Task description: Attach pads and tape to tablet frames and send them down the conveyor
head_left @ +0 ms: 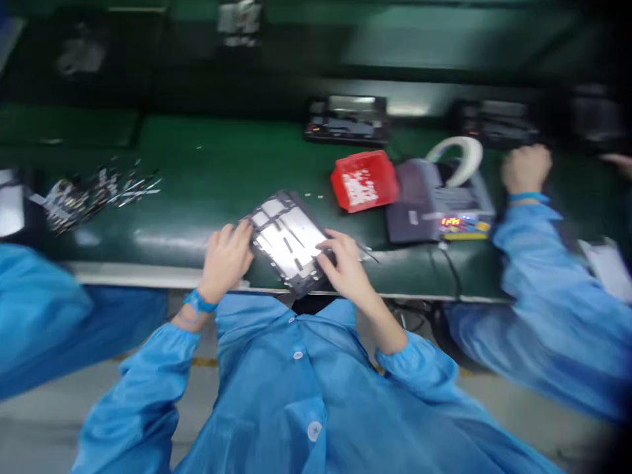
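Note:
A flat tablet-like housing (289,237) with a shiny silver plate and black edges lies tilted on the bench edge in front of me. My left hand (228,257) is closed on its left edge, fingertips on the upper left corner. Over its right edge my right hand (345,266) bends, thumb and forefinger curled close to the plate; whatever is between them is too blurred to make out. A thin dark stick or wire (369,253) shows just beyond that hand. Small white bits sit along the housing's lower edge.
A red tray (365,181) of small white pieces stands beside a grey tape dispenser (439,197) with a lit display. At left lies a pile of thin metallic strips (93,194). Dark device housings (346,120) rest at the back. Co-workers' blue sleeves (538,250) flank me.

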A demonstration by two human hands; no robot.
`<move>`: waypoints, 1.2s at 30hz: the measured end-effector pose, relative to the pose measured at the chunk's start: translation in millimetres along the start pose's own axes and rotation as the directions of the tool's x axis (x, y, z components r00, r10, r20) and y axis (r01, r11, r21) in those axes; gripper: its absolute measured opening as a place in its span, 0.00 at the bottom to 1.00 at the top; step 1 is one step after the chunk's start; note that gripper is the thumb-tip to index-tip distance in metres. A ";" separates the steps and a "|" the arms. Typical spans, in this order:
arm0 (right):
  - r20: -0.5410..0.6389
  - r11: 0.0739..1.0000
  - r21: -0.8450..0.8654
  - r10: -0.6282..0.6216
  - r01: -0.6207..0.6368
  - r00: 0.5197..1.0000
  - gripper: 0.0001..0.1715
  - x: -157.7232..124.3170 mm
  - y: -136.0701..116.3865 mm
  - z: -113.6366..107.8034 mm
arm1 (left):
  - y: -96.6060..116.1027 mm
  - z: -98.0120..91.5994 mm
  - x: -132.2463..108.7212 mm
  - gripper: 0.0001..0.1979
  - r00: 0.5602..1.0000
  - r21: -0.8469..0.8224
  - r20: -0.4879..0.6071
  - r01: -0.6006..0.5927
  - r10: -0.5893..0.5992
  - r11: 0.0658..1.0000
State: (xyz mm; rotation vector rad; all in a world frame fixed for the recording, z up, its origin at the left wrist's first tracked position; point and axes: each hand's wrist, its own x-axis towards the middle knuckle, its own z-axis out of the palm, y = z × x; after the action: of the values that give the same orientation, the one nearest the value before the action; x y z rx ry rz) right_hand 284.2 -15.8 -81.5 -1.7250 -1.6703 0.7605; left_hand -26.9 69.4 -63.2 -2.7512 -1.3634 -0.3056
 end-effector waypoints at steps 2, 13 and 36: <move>0.016 0.998 0.054 0.022 -0.022 1.000 0.11 5.7 -1.4 6.6 | -3.3 -8.2 7.6 0.31 1.000 -0.015 0.011 -0.010 0.010 1.000; -0.442 0.622 0.783 0.526 0.027 0.726 0.23 -30.5 43.4 -50.0 | -40.0 -35.7 38.4 0.28 0.979 -0.003 0.095 -0.179 0.179 0.984; 0.673 0.910 -0.083 -0.250 0.406 0.697 0.16 153.7 -98.3 -34.7 | -10.4 19.7 -2.2 0.29 0.998 -0.208 0.063 -0.002 0.016 0.978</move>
State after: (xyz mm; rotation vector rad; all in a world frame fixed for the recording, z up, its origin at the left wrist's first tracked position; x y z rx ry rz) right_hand 252.8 138.0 17.7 -1.2809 -2.5514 1.1082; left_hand -33.5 76.7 -83.3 -2.9591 -1.4084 -0.3836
